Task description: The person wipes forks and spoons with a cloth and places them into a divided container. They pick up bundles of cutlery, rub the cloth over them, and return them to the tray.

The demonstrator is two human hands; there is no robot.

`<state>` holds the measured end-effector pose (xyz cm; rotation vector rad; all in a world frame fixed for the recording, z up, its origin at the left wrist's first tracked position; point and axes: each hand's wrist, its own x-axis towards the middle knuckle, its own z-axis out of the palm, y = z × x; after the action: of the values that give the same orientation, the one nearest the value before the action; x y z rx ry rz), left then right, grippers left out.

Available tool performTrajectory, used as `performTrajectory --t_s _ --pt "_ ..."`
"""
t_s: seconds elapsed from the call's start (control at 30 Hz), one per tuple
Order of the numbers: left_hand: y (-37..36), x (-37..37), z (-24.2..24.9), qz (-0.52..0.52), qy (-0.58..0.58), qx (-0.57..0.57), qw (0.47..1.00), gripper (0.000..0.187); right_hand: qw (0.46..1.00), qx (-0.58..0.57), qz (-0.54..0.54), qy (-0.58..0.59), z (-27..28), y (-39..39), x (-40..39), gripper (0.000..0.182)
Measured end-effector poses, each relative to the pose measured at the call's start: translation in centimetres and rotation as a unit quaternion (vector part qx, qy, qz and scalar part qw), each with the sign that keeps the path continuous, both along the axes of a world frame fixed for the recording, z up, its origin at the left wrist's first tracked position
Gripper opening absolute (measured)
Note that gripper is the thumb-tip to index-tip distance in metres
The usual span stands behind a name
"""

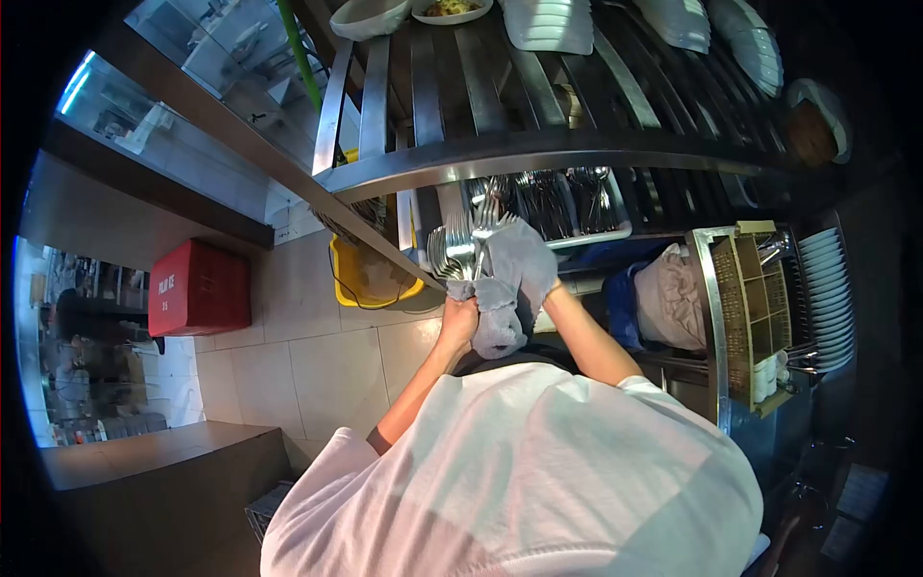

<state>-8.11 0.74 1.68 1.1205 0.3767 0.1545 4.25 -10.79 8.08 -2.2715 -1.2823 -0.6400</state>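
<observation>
My left hand (461, 319) is closed around the lower ends of a bundle of forks (461, 245), with part of a grey cloth (498, 322) bunched at its grip. The fork heads fan out away from my body. The same cloth wraps over my right hand (552, 288), so its fingers are hidden; the cloth in this hand presses against the right side of the forks. Just beyond both hands, a white cutlery tray (601, 236) holds many pieces of metal cutlery in compartments.
A slatted metal shelf (538, 149) overhangs the tray, carrying stacked white dishes (550, 24). A yellow bin (375, 284) stands on the floor at left, near a red box (197, 288). To the right are a divided basket (755, 298) and a row of plates (827, 298).
</observation>
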Motion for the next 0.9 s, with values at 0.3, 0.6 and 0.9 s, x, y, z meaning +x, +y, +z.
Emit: performTrajectory --t_s 0.3,0.6,0.9 --pt "0.3 -0.3 -1.3 0.007 0.057 -0.053 0.997 0.018 0.959 -0.141 -0.247 -0.006 0.7 1.0 -2.7 0.017" --pt "0.9 -1.4 1.4 -0.011 0.075 -0.029 0.997 0.024 0.931 -0.007 0.068 0.359 -8.9 0.5 4.6 0.017" --pt "1.6 -0.5 -1.2 0.014 0.100 -0.093 0.991 0.024 0.984 -0.058 0.076 0.152 -5.4 3.0 0.9 0.015"
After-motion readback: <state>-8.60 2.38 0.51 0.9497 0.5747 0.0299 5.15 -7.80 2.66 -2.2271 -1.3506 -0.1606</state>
